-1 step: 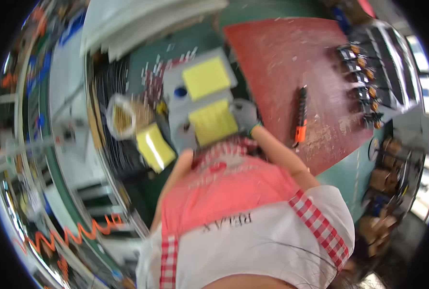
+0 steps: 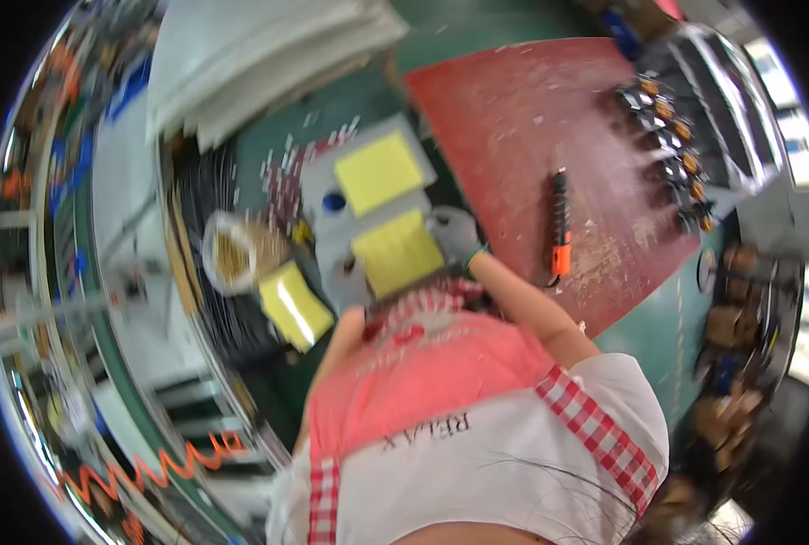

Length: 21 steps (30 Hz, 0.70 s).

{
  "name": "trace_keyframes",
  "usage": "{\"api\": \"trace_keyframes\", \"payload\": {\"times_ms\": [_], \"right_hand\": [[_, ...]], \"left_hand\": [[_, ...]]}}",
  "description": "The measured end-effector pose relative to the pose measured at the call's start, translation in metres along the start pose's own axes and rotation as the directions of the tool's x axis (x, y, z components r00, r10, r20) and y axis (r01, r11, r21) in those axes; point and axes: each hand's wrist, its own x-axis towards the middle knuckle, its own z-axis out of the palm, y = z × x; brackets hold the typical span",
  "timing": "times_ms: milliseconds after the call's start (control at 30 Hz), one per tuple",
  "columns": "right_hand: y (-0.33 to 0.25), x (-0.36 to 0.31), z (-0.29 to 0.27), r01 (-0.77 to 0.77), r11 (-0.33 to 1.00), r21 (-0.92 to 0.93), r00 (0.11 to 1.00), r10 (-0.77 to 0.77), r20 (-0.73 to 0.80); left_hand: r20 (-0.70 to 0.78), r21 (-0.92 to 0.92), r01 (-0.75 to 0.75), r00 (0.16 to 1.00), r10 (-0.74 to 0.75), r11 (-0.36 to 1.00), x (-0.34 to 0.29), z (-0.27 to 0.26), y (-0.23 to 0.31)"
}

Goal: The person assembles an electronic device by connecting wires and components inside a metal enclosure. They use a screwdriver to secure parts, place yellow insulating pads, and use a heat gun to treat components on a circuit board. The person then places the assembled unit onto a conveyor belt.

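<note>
A yellow sheet [image 2: 397, 254] with faint lines lies low in front of my apron, between my two gloved hands. At its left edge is my left hand [image 2: 345, 282] in a grey glove, the fingers closed on the sheet's side. My right hand [image 2: 456, 234], gloved alike, grips the right edge near the upper corner. Blur hides the fingertips. Just beyond, a second yellow sheet [image 2: 379, 173] rests on a grey board [image 2: 318, 168], beside a blue round piece [image 2: 334, 203]. A glossy yellow sheet [image 2: 296, 305] lies to the left of my left hand.
Left of the sheets stand a clear bag [image 2: 218, 238] of small brass-coloured parts and black cables [image 2: 207, 313]. On the red board [image 2: 504, 118] at right lies a black-and-orange tool [image 2: 561, 227]. White sheets [image 2: 259, 64] are stacked at far left.
The whole view has shifted slightly, so the bench things sit a little lower in the picture. Both hands stay at the edges of the same yellow sheet.
</note>
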Motion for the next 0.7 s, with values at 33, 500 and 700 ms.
{"api": "trace_keyframes", "payload": {"times_ms": [33,500,700], "right_hand": [[0.004,0.005,0.004,0.038,0.995,0.093,0.997,-0.044,0.062],[0.065,-0.085,-0.389,-0.301,0.895,-0.330,0.818,0.064,-0.572],[0.104,-0.054,-0.575,-0.499,0.839,-0.219,0.422,0.014,-0.907]], "left_hand": [[-0.050,-0.008,-0.015,0.999,0.015,1.000,0.000,-0.001,-0.015],[0.131,-0.694,0.241,0.969,-0.210,0.678,0.025,-0.033,-0.015],[-0.062,-0.612,0.153,0.969,-0.240,0.776,0.001,-0.045,0.030]]}}
